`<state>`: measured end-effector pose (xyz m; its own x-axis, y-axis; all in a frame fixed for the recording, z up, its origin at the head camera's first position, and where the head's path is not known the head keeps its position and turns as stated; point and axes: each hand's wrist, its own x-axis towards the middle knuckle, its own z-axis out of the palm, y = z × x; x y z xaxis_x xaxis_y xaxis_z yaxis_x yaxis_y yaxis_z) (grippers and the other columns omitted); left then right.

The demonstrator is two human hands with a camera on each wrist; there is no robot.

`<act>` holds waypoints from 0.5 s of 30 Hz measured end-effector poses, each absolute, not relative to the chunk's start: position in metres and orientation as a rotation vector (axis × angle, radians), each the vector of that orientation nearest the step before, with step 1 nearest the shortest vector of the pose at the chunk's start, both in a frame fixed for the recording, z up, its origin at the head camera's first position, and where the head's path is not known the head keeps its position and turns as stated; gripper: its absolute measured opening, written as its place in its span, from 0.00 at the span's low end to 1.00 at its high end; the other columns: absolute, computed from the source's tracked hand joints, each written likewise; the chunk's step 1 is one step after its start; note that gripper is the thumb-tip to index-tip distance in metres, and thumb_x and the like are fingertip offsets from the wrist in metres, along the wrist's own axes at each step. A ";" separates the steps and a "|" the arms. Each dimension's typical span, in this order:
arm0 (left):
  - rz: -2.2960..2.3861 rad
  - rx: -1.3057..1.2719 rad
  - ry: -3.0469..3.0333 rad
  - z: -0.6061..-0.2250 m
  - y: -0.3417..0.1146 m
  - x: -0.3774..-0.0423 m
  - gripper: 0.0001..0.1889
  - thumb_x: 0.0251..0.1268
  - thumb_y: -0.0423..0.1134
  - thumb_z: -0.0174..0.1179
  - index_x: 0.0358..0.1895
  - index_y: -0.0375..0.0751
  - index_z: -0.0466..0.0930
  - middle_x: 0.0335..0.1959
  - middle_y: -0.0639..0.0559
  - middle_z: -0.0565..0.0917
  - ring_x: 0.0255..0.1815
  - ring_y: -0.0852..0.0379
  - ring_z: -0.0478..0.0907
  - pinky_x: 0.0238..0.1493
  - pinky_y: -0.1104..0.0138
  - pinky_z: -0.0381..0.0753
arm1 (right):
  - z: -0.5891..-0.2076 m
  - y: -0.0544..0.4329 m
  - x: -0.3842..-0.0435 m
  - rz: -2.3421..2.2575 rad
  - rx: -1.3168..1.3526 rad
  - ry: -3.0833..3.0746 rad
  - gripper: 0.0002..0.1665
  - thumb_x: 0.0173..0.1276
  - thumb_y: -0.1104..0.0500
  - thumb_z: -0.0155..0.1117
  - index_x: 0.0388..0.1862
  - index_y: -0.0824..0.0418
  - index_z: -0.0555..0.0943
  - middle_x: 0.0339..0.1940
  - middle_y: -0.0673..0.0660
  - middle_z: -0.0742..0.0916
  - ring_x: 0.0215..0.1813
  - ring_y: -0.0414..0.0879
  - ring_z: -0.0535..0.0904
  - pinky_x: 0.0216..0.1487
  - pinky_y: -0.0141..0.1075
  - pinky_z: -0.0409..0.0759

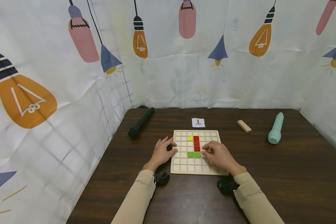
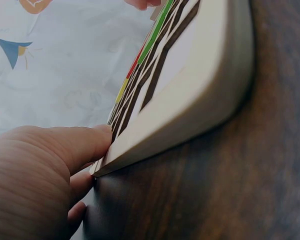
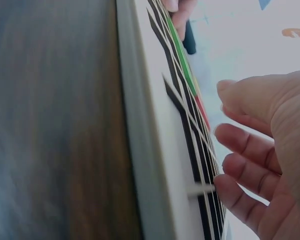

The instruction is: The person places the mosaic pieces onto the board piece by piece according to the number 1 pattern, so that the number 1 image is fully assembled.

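A pale wooden grid board (image 1: 180, 168) lies on the dark table in the head view. Three red squares (image 1: 196, 143) form a column in its grid, with a yellow piece (image 1: 190, 138) left of the top one. Two green squares (image 1: 190, 154) show below. My left hand (image 1: 161, 152) rests at the board's left edge, thumb and fingertips touching the rim. Over the right half, my right hand (image 1: 219, 155) hovers with loosely bent fingers beside the red and green squares. A gap shows between its thumb and fingers (image 3: 245, 145) in the right wrist view, and nothing is visible there.
Behind the board lies a small card (image 1: 198, 123) printed with a coloured pattern on a grid. A black microphone (image 1: 141, 123) is at the back left. To the right are a wooden block (image 1: 244, 126) and a mint-green bottle-shaped object (image 1: 276, 128). Patterned cloth hangs around the table.
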<state>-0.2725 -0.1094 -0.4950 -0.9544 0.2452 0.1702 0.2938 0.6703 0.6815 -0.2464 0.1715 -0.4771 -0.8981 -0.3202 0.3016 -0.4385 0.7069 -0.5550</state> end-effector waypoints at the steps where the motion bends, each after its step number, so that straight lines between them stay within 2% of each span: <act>1: -1.165 -0.453 -2.814 -0.495 -0.109 -0.272 0.09 0.65 0.42 0.64 0.47 0.48 0.83 0.72 0.47 0.68 0.76 0.47 0.56 0.78 0.49 0.40 | -0.477 0.173 -0.247 0.960 0.604 -2.731 0.08 0.63 0.56 0.72 0.41 0.54 0.87 0.37 0.45 0.85 0.35 0.40 0.77 0.38 0.37 0.80; 10: -1.162 -0.452 -2.824 -0.493 -0.109 -0.271 0.10 0.66 0.42 0.64 0.48 0.48 0.83 0.72 0.47 0.68 0.76 0.48 0.56 0.78 0.50 0.39 | -0.474 0.194 -0.250 0.948 0.525 -2.767 0.07 0.64 0.57 0.70 0.41 0.54 0.87 0.35 0.47 0.84 0.35 0.42 0.74 0.35 0.37 0.76; 15: -1.152 -0.456 -2.822 -0.493 -0.109 -0.271 0.10 0.66 0.42 0.64 0.48 0.48 0.83 0.72 0.47 0.68 0.76 0.47 0.56 0.78 0.50 0.39 | -0.471 0.205 -0.251 0.953 0.522 -2.762 0.09 0.65 0.58 0.69 0.43 0.58 0.86 0.35 0.49 0.85 0.33 0.43 0.73 0.34 0.37 0.75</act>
